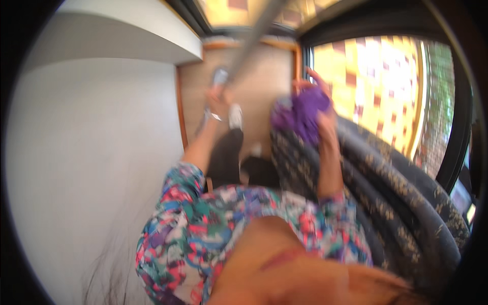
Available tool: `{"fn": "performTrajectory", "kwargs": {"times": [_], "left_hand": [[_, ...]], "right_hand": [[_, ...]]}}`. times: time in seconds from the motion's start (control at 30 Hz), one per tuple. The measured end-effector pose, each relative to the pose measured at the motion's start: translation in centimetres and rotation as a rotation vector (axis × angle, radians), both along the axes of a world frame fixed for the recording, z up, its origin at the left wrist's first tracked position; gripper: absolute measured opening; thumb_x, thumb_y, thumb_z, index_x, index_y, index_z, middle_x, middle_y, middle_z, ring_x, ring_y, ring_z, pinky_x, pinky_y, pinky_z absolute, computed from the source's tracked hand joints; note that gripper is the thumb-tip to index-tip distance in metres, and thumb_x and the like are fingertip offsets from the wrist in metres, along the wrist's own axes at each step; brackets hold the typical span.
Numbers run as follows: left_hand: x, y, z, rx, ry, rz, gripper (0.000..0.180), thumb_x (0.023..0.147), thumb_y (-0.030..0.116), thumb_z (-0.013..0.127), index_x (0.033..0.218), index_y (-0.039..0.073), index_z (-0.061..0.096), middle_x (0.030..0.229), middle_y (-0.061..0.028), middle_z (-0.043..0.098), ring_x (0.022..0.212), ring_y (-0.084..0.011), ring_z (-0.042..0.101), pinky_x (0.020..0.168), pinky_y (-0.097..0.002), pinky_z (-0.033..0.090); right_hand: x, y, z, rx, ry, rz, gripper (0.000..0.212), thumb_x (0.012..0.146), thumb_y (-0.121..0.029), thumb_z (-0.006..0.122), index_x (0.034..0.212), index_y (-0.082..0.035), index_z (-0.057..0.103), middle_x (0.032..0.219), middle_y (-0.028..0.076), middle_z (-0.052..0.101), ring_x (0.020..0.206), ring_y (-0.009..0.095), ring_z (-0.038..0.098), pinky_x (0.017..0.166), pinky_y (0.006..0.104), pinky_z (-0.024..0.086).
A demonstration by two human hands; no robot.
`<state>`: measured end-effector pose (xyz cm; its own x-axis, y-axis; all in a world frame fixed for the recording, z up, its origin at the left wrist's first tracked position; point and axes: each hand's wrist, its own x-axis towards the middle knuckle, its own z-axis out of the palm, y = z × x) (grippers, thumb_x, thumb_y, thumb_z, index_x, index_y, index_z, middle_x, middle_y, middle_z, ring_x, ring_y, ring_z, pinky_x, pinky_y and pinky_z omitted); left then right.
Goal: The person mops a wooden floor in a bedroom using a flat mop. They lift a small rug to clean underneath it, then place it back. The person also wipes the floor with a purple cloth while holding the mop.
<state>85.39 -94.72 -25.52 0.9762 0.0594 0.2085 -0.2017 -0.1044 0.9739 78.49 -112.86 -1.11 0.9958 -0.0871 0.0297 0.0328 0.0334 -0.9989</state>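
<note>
My left hand [218,101] is closed around a long grey pole [254,40], which slants up and away to the right. Just beyond that hand shows a small pale grey-white object [220,76], too blurred to name. On the right side, my right hand [328,114] holds a bunched purple cloth [309,112], its fingers spread around the far side. The cloth hangs beside the sofa's patterned fabric; whether it touches it I cannot tell.
A dark, gold-patterned sofa [396,188] runs along my right, below a dark-framed window [371,76]. A white wall [96,127] stands at my left. Between them lies a light wooden floor [269,76], with my white shoe [235,117] on it.
</note>
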Motion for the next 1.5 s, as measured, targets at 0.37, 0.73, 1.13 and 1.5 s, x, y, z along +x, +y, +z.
{"fn": "performTrajectory", "kwargs": {"times": [0.37,0.73,1.13,1.5], "left_hand": [[-10.0,2.4,1.9,0.256,0.053,-0.181,0.019,0.081,0.018,0.068,0.071,0.008,0.055,0.07,-0.0179,0.058,0.066,-0.0397,0.057,0.057,-0.044,0.044],[-24.3,-12.0,7.5,0.307,-0.066,-0.526,0.026,0.081,0.022,0.07,0.068,0.006,0.054,0.071,-0.0161,0.057,0.073,-0.0393,0.056,0.063,-0.0478,0.044],[-21.2,-7.1,8.3,0.272,-0.109,0.078,0.024,0.068,0.016,0.076,0.062,0.01,0.053,0.068,-0.0113,0.055,0.071,-0.0325,0.052,0.069,-0.0421,0.038],[-22.0,-16.1,11.5,0.219,-0.144,-0.348,0.023,0.073,0.016,0.07,0.062,0.009,0.051,0.065,-0.0111,0.054,0.067,-0.0338,0.05,0.067,-0.0431,0.04]], "right_hand": [[-13.9,4.0,16.2,-0.535,-0.334,0.05,0.081,0.075,-0.053,0.075,0.121,0.01,0.051,0.122,0.026,0.057,0.103,0.027,0.061,0.092,0.0369,0.047],[-31.2,-7.9,28.1,-0.57,-0.148,-0.282,0.04,0.079,-0.031,0.066,0.091,0.007,0.059,0.093,0.03,0.065,0.081,0.031,0.063,0.078,0.0374,0.05],[-25.6,-8.7,25.1,-0.681,-0.253,0.312,0.023,0.068,-0.013,0.066,0.087,0.001,0.065,0.087,0.021,0.071,0.069,0.028,0.07,0.063,0.0297,0.053],[-29.4,-9.8,31.8,-0.778,-0.13,0.073,0.022,0.074,-0.021,0.069,0.082,0.0,0.066,0.088,0.021,0.072,0.065,0.026,0.068,0.061,0.0306,0.052]]}}
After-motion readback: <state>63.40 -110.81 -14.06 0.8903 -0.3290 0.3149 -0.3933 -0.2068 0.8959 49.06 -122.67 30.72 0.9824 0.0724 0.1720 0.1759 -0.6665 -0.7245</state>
